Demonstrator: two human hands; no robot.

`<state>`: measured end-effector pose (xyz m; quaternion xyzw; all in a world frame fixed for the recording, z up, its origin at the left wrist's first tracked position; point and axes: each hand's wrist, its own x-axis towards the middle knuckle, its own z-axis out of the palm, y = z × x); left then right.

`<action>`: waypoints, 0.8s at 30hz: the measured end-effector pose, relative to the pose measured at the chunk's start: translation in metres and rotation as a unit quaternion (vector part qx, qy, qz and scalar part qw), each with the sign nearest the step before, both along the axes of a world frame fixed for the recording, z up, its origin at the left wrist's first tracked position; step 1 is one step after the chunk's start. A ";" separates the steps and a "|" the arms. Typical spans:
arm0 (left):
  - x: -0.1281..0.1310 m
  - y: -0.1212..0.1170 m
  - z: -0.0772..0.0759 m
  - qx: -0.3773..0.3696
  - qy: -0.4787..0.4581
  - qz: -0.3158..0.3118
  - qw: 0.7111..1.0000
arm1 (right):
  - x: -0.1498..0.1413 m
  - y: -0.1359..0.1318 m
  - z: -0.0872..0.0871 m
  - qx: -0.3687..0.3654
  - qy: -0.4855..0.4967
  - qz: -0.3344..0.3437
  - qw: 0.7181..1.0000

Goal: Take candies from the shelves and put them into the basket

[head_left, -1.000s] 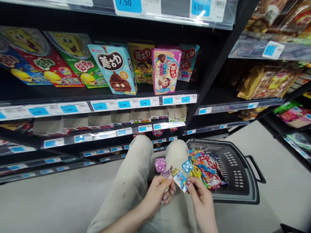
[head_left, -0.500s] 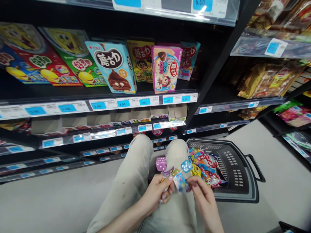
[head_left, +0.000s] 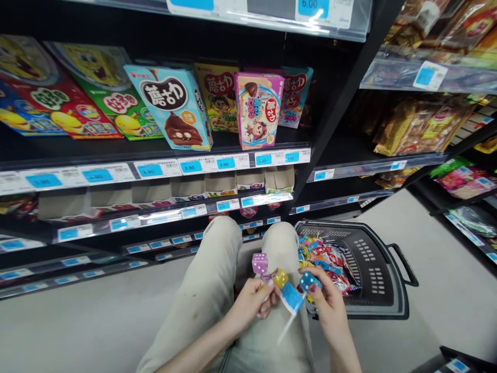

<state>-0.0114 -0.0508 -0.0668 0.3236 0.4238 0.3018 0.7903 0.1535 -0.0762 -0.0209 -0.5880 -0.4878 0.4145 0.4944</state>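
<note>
I crouch before a snack shelf, both hands over my knees. My left hand [head_left: 252, 308] is closed around the sticks of dice-shaped lollipops: a pink one [head_left: 260, 263] and a yellow one [head_left: 280, 278] stick up above its fingers. My right hand [head_left: 325, 305] pinches a blue dice lollipop [head_left: 308, 281], whose blue-and-white label and white stick [head_left: 292, 305] hang down to the left, between the two hands.
A dark plastic shopping basket [head_left: 368, 269] with several colourful candy packets [head_left: 326, 256] stands on the floor right of my knee. Snack boxes [head_left: 254, 106] stand on the black shelf above a row of price tags [head_left: 194, 166]. More shelving with bags [head_left: 423, 129] runs along the right.
My right hand has pulled the blue lollipop away from the bunch in my left hand, and its stick now hangs free. The view has shifted slightly.
</note>
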 end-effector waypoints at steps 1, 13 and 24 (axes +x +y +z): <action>-0.001 0.001 0.000 -0.005 -0.011 0.008 1.000 | 0.000 0.000 -0.001 -0.008 0.006 0.007 1.000; -0.001 -0.003 0.008 -0.033 -0.057 -0.054 0.996 | -0.002 -0.002 -0.002 -0.028 0.048 0.052 0.997; -0.007 -0.002 0.003 0.104 0.109 -0.005 0.989 | -0.010 -0.003 -0.005 -0.110 -0.212 -0.021 0.971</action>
